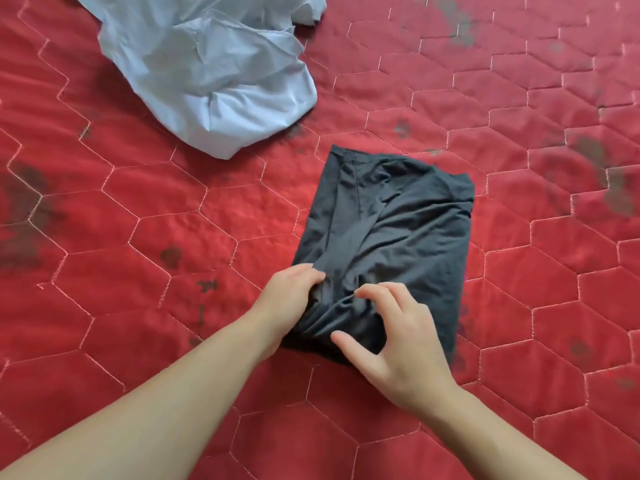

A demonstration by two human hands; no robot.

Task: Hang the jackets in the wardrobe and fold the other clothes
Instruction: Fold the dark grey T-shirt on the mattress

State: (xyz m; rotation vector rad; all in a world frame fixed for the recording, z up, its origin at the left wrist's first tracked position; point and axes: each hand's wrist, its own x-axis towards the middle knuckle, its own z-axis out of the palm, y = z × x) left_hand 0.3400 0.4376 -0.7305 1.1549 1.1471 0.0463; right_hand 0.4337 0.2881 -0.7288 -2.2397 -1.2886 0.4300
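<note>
A dark grey garment (391, 233) lies folded into a rough rectangle on the red quilted bedspread (138, 220), a little right of centre. My left hand (287, 299) grips its near left edge, fingers curled into the bunched cloth. My right hand (391, 337) rests over the near edge with fingers spread and bent, fingertips touching the fabric, thumb stretched out to the left. A crumpled pale blue shirt (214, 71) lies unfolded at the upper left, apart from the dark garment.
The bedspread has white hexagon stitching and several dark worn patches, such as one at the upper right (457, 26). It fills the whole view; no bed edge or wardrobe shows.
</note>
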